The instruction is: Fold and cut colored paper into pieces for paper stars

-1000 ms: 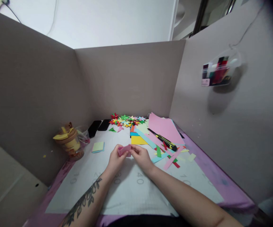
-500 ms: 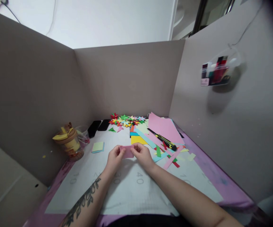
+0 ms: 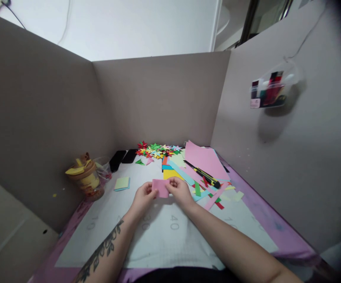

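A small pink paper square (image 3: 161, 188) is held up over the white mat between both hands. My left hand (image 3: 143, 196) pinches its left edge near the lower corner, thumb in front. On the right side, my right hand (image 3: 179, 191) grips the paper between thumb and fingers. Left of the hands lies a small stack of paper squares (image 3: 122, 183), pale green on top. Behind them, a heap of folded paper stars (image 3: 157, 151) in many colours sits by the back wall, with a green folded piece (image 3: 140, 162) and a pink folded piece (image 3: 149, 160) in front.
A black and yellow utility knife (image 3: 202, 173) rests among paper strips (image 3: 214, 198), beside large pink sheets (image 3: 205, 159). Two dark phones (image 3: 117, 160) lie at the back left near a brown and yellow cup (image 3: 89, 179). Grey panels (image 3: 161, 98) enclose three sides.
The left fingers have slid down and outward along the pink square, so more of its face and top edge shows. The right hand has barely moved.
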### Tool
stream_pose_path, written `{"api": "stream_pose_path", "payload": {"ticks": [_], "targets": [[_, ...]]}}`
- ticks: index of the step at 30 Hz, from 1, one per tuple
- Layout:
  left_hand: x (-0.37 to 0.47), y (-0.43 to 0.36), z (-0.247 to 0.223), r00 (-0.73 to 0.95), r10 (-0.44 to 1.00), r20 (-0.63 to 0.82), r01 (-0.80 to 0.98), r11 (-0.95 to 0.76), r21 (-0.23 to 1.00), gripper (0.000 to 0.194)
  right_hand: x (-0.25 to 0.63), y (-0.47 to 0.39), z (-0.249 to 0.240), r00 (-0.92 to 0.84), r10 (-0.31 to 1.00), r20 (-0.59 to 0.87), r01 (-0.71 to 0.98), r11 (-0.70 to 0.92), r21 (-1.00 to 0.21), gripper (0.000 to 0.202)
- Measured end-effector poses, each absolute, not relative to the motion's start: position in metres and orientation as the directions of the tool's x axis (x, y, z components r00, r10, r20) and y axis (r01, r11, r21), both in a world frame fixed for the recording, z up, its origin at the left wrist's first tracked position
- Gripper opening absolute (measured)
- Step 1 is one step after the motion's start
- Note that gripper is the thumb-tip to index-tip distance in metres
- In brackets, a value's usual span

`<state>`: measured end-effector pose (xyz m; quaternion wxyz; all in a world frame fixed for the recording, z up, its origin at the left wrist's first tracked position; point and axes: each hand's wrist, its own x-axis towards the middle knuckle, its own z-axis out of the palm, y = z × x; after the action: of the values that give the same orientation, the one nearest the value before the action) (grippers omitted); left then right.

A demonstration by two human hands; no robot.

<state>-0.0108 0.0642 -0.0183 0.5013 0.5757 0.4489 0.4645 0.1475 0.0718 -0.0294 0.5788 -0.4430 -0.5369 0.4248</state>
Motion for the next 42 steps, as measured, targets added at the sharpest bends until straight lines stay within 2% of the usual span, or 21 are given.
{"api": "stream_pose_path", "payload": {"ticks": [4,9,14,17,22,26,28,33,42], "targets": [[-0.013,0.062,-0.016,0.172,0.980,0.102,0.108,-0.121,0.987,0.025,0.153,0.071,-0.026,-0.018,0.942,0.334,0.000,0.334,-0.942,0.032],[-0.018,0.062,-0.010,0.275,0.956,0.103,0.073,-0.127,0.989,0.026,0.156,0.069,-0.021,-0.223,0.904,0.364,0.020,0.378,-0.926,0.028],[-0.021,0.064,-0.010,0.262,0.965,0.031,-0.031,-0.024,0.999,0.033,0.156,0.070,-0.021,-0.204,0.920,0.335,-0.022,0.338,-0.941,0.031],[-0.021,0.063,-0.009,0.262,0.965,-0.006,-0.070,0.026,0.997,0.035,0.157,0.071,-0.022,-0.255,0.908,0.331,-0.038,0.333,-0.942,0.038],[-0.021,0.064,-0.008,0.251,0.967,0.047,-0.001,-0.049,0.999,0.032,0.161,0.071,-0.020,-0.330,0.885,0.329,0.018,0.354,-0.935,0.040],[-0.022,0.066,-0.013,0.236,0.963,0.128,0.090,-0.153,0.984,0.027,0.162,0.071,-0.019,-0.325,0.895,0.306,0.140,0.365,-0.920,0.021],[-0.022,0.067,-0.015,0.238,0.956,0.172,0.152,-0.212,0.966,0.025,0.161,0.070,-0.019,-0.302,0.900,0.315,0.132,0.367,-0.921,0.006],[-0.019,0.064,-0.016,0.290,0.937,0.196,0.223,-0.265,0.938,0.024,0.156,0.069,-0.022,-0.240,0.937,0.256,-0.016,0.260,-0.966,0.013],[-0.016,0.058,-0.010,0.372,0.919,0.133,0.140,-0.197,0.970,0.026,0.151,0.072,-0.028,-0.107,0.962,0.252,0.011,0.255,-0.967,0.017]]}}
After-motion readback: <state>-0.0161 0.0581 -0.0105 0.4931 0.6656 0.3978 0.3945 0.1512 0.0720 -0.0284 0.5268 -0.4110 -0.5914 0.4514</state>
